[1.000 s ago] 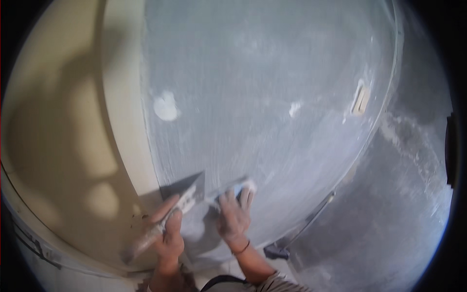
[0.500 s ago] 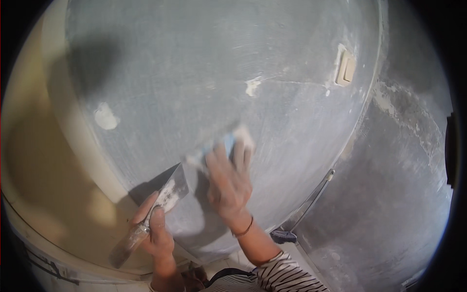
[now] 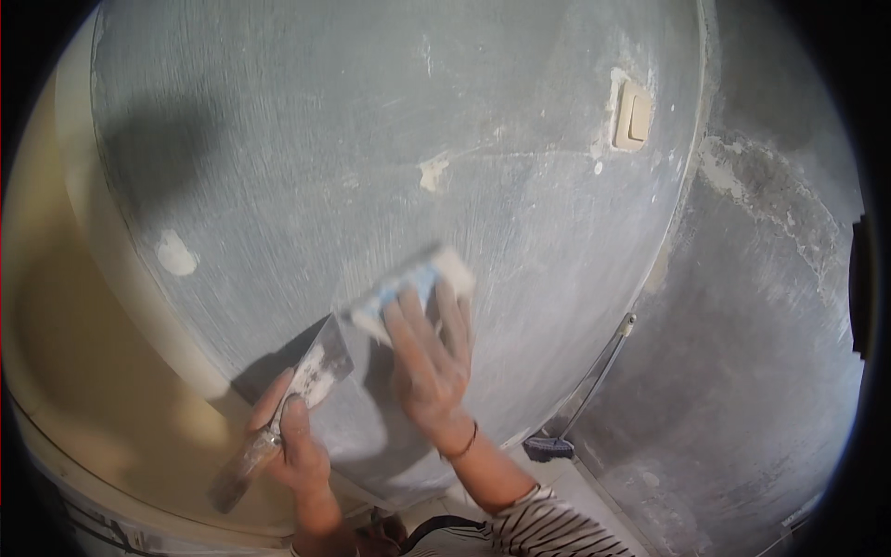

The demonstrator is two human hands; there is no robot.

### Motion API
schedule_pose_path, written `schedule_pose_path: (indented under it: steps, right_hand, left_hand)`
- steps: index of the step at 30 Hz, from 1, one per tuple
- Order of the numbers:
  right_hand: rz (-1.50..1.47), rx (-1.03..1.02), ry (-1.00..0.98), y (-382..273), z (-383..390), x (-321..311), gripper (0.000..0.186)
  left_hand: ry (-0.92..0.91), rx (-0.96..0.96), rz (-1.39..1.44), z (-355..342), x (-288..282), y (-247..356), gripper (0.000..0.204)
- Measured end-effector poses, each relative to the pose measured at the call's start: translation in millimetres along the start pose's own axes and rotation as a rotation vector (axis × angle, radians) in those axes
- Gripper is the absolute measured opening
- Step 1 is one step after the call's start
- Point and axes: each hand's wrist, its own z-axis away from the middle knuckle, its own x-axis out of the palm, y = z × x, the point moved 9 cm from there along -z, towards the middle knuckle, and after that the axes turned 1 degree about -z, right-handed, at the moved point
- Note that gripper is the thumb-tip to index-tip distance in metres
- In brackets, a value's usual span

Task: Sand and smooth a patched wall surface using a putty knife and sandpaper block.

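Observation:
My right hand (image 3: 430, 362) presses a pale block with a blue patch (image 3: 418, 278), which looks like a sanding block, flat against the grey wall (image 3: 306, 204). Its fingers lie stretched over the block's back, and the block is slightly blurred. Lower left, my left hand (image 3: 295, 436) grips a putty knife (image 3: 320, 371) by its worn handle. White filler is smeared on the blade, whose wide edge points up close to the block's lower left corner. Whether the blade touches the wall I cannot tell.
White filler patches (image 3: 175, 253) dot the wall, and a beige light switch (image 3: 633, 116) sits at upper right. A long-handled broom (image 3: 549, 448) leans in the corner by the rough side wall (image 3: 715, 371). At left is a cream-coloured wall (image 3: 111, 371).
My view has shifted slightly, so the wall marks and switch sit further left. The block appears more squarely seen under my right hand; the left hand still holds the putty knife.

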Motion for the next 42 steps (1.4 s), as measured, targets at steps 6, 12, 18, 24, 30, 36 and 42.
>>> schedule_pose_path:
  steps: [6,12,18,24,30,36,42]
  right_hand:
    - [-0.008,0.029,-0.015,3,19,-4,0.036]
    - [-0.056,0.01,0.019,9,14,-3,0.039]
    - [-0.051,0.07,0.027,18,23,-9,0.039]
    - [-0.063,0.06,0.053,10,32,-2,0.036]
    - [-0.026,0.056,0.043,23,12,-22,0.038]
    - [-0.075,0.092,0.078,16,29,-23,0.035]
    - [-0.122,0.124,0.045,31,22,-74,0.034]
  left_hand:
    - [-0.005,-0.021,-0.004,3,-5,0,0.025]
    - [0.027,-0.062,0.03,4,1,-4,0.024]
    - [-0.042,-0.046,0.005,5,2,-3,0.025]
    - [-0.118,0.115,-0.055,2,6,-1,0.03]
    - [-0.062,-0.031,0.013,7,13,9,0.025]
    - [-0.091,-0.029,0.051,6,18,16,0.025]
    - [-0.116,-0.042,0.03,28,43,63,0.025]
